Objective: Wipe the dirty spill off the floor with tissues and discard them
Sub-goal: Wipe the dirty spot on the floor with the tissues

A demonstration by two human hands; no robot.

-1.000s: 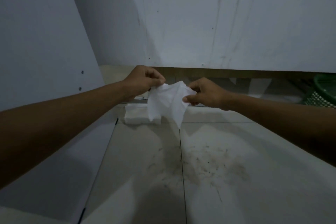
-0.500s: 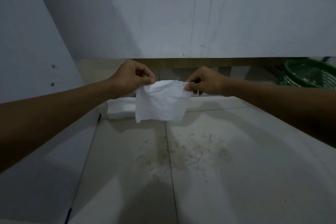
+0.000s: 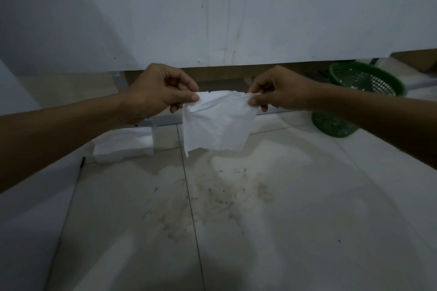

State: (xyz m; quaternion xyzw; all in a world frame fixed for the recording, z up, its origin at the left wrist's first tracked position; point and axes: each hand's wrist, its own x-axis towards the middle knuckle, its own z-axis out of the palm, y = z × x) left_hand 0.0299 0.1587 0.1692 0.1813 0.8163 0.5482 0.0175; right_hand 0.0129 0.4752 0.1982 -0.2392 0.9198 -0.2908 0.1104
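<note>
A white tissue (image 3: 217, 123) hangs spread flat in the air above the floor. My left hand (image 3: 160, 90) pinches its upper left corner and my right hand (image 3: 279, 94) pinches its upper right corner. Below it, a dirty spill (image 3: 217, 194) of brownish specks and smears lies across two pale floor tiles, straddling the grout line. A white pack of tissues (image 3: 123, 142) sits on the floor at the left, partly behind my left forearm.
A green mesh basket (image 3: 361, 82) stands on the floor at the right, partly hidden by my right forearm. A white panel (image 3: 236, 14) fills the upper view, with a dark gap beneath it. Another white panel (image 3: 30, 220) borders the floor at the left.
My hands have drawn apart and unfolded the crumpled tissue into a flat sheet. The view has shifted, bringing the green basket further into sight at the right.
</note>
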